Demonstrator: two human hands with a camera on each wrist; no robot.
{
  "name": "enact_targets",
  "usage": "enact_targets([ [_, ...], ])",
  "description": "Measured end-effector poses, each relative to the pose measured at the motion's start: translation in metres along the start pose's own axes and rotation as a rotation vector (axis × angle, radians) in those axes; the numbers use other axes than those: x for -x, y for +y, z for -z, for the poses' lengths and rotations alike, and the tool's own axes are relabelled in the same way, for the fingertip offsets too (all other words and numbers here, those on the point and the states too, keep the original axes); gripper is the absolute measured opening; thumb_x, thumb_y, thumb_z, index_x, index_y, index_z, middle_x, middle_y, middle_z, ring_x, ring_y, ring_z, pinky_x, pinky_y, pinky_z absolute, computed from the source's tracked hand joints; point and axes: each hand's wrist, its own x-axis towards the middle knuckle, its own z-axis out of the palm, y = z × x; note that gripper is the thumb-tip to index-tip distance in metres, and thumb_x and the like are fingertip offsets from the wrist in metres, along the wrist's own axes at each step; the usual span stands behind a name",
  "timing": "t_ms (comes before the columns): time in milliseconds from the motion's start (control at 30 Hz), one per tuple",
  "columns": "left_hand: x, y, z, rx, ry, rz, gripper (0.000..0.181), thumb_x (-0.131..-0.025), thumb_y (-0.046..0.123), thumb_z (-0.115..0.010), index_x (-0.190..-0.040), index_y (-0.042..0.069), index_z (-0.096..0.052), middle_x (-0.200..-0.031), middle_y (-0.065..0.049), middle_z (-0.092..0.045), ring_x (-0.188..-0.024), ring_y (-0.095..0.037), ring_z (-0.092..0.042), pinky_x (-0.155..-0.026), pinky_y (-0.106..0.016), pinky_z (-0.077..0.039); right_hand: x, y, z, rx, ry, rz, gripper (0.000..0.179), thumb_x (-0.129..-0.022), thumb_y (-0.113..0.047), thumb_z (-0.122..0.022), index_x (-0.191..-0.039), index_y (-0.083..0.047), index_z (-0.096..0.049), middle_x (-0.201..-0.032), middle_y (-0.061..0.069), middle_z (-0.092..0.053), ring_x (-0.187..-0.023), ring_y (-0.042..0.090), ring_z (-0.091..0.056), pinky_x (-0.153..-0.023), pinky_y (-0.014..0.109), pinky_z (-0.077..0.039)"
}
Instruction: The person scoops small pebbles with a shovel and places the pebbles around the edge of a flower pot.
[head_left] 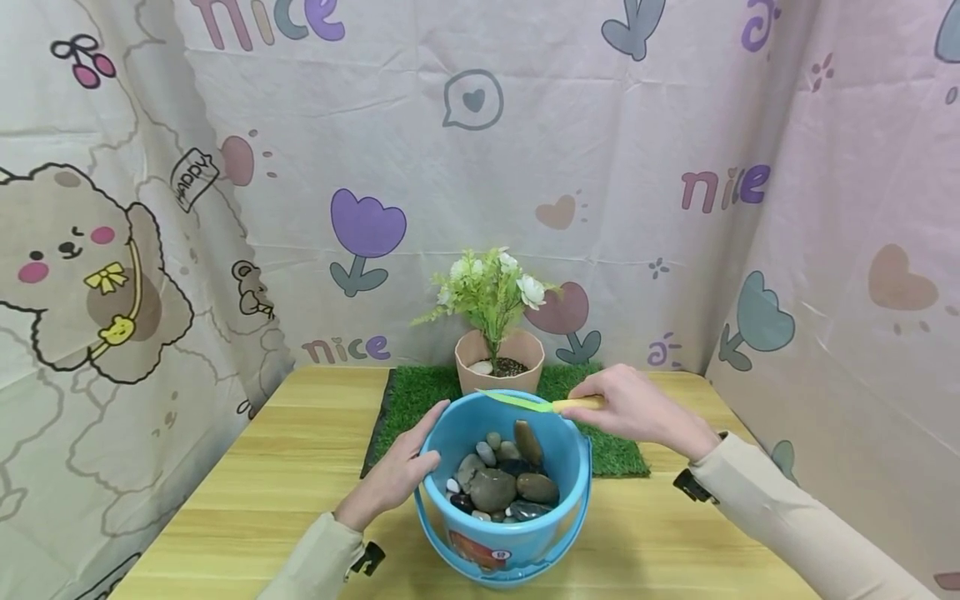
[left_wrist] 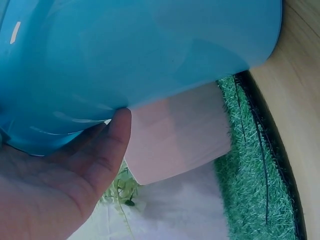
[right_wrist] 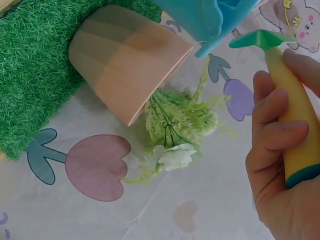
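Observation:
A blue bucket (head_left: 508, 546) stands on the table, with several wet stones (head_left: 492, 490) of mixed sizes lying inside it. My left hand (head_left: 397, 467) holds the bucket's left rim, thumb over the edge and fingers along the outer wall. In the left wrist view, fingertips (left_wrist: 120, 120) touch the blue outside. My right hand (head_left: 628, 408) grips a small garden trowel (right_wrist: 295, 105) by its yellow handle, fingers curled round it. The trowel's green blade (head_left: 517, 402) points left, over the far rim of the bucket.
Behind the bucket, a pink flowerpot (head_left: 468, 381) holds a plant (head_left: 491, 292) with white flowers, dark soil and a pale stone. An artificial grass mat (head_left: 408, 408) lies beneath the pot on the wooden table (head_left: 300, 433). Printed cloth (head_left: 480, 167) hangs behind and at both sides.

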Motion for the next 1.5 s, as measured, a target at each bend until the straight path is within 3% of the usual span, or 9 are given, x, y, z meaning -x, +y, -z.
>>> enact_targets([
  [267, -0.001, -0.001, 0.000, -0.014, 0.010, -0.009, 0.072, -0.089, 0.011, -0.044, -0.157, 0.018, -0.021, -0.151, -0.018, -0.043, -0.129, -0.038, -0.052, -0.096, -0.056, -0.047, 0.000, -0.006, 0.000, 0.029, -0.081, 0.016, 0.018, -0.090, -0.039, -0.068, -0.087, -0.025, -0.078, -0.074, -0.017, -0.068, -0.057, -0.006, -0.051, -0.056, 0.017, -0.046],
  [433, 0.000, -0.001, -0.001, -0.011, 0.029, -0.003, 0.073, -0.088, 0.011, -0.044, -0.157, 0.019, -0.022, -0.150, -0.016, -0.045, -0.128, -0.037, -0.053, -0.096, -0.055, -0.048, -0.002, -0.012, 0.001, 0.066, -0.121, -0.002, 0.019, -0.089, -0.040, -0.068, -0.077, -0.025, -0.074, -0.060, -0.020, -0.051, -0.051, -0.004, -0.041, -0.050, 0.017, -0.038],
  [633, 0.000, -0.001, -0.002, 0.000, 0.037, -0.011, 0.073, -0.089, 0.011, -0.044, -0.157, 0.020, -0.022, -0.150, -0.017, -0.045, -0.128, -0.038, -0.054, -0.095, -0.055, -0.049, -0.005, -0.022, 0.005, 0.117, -0.152, 0.017, 0.027, -0.087, -0.037, -0.071, -0.064, -0.028, -0.061, -0.054, -0.018, -0.032, -0.048, -0.003, -0.030, -0.048, 0.017, -0.028],
  [733, 0.000, -0.002, -0.003, 0.000, 0.034, -0.022, 0.072, -0.089, 0.011, -0.043, -0.157, 0.019, -0.022, -0.150, -0.019, -0.044, -0.127, -0.039, -0.053, -0.094, -0.056, -0.049, -0.007, -0.026, 0.008, 0.124, -0.168, 0.018, 0.030, -0.087, -0.037, -0.072, -0.062, -0.028, -0.058, -0.054, -0.018, -0.032, -0.047, -0.003, -0.029, -0.046, 0.017, -0.026],
  [900, 0.000, -0.002, -0.003, 0.007, 0.037, -0.026, 0.072, -0.089, 0.010, -0.043, -0.157, 0.018, -0.022, -0.149, -0.019, -0.045, -0.126, -0.040, -0.054, -0.093, -0.055, -0.050, -0.010, -0.034, 0.012, 0.100, -0.214, 0.000, 0.018, -0.085, -0.034, -0.074, -0.070, -0.024, -0.072, -0.055, -0.019, -0.045, -0.046, -0.004, -0.035, -0.044, 0.017, -0.031],
  [1033, 0.000, -0.001, -0.003, 0.020, 0.048, -0.015, 0.074, -0.087, 0.009, -0.043, -0.157, 0.020, -0.022, -0.148, -0.016, -0.047, -0.126, -0.037, -0.055, -0.093, -0.053, -0.050, -0.012, -0.041, 0.018, 0.077, -0.274, -0.037, 0.023, -0.084, -0.031, -0.075, -0.064, -0.021, -0.072, -0.051, -0.020, -0.041, -0.043, -0.004, -0.033, -0.043, 0.018, -0.028],
  [1200, 0.000, -0.001, -0.004, 0.021, 0.067, -0.002, 0.074, -0.086, 0.009, -0.043, -0.157, 0.022, -0.024, -0.147, -0.013, -0.049, -0.125, -0.035, -0.057, -0.093, -0.051, -0.051, -0.013, -0.052, 0.021, 0.067, -0.312, -0.106, 0.043, -0.082, -0.024, -0.077, -0.047, -0.021, -0.052, -0.048, -0.016, -0.023, -0.042, -0.001, -0.022, -0.043, 0.019, -0.020],
  [1500, 0.000, -0.003, -0.005, 0.031, 0.054, -0.013, 0.074, -0.087, 0.009, -0.042, -0.157, 0.021, -0.022, -0.148, -0.016, -0.047, -0.125, -0.038, -0.055, -0.090, -0.051, -0.052, -0.019, -0.059, 0.012, 0.103, -0.357, -0.285, 0.043, -0.080, -0.024, -0.078, -0.047, -0.020, -0.051, -0.044, -0.014, -0.033, -0.042, 0.004, -0.034, -0.045, 0.021, -0.031],
])
